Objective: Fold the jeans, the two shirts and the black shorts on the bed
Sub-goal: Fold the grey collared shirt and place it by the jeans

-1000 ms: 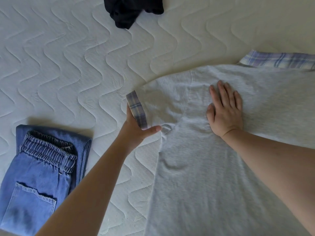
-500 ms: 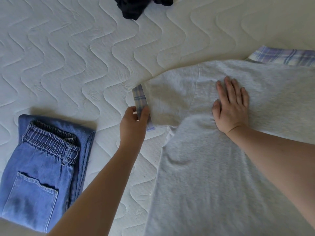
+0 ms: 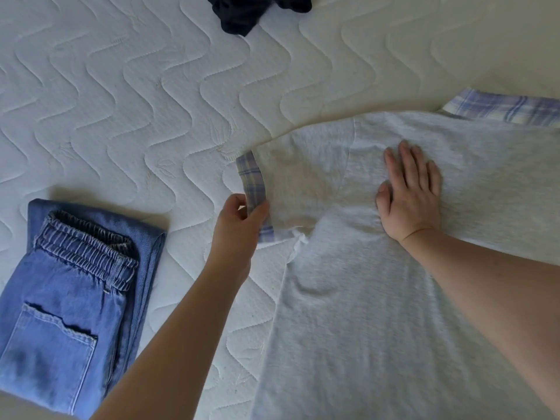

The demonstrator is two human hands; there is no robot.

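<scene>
A light grey shirt [image 3: 378, 313] with plaid trim lies spread flat on the right half of the bed, back side up. My left hand [image 3: 239, 228] pinches the plaid cuff [image 3: 253, 183] of its left sleeve between thumb and fingers. My right hand [image 3: 409, 198] presses flat on the shirt near the shoulder, fingers straight. The plaid collar [image 3: 503, 110] shows at the shirt's far edge. Folded blue jeans [image 3: 72, 301] sit at the left. A dark crumpled garment, probably the black shorts [image 3: 257, 10], lies at the top edge, partly cut off.
The white quilted mattress [image 3: 121, 116] fills the view. Its near edge shows at the bottom left corner, beside the jeans.
My left hand has gone from resting under the sleeve end to pinching the plaid cuff. My right hand has stayed pressed on the shirt.
</scene>
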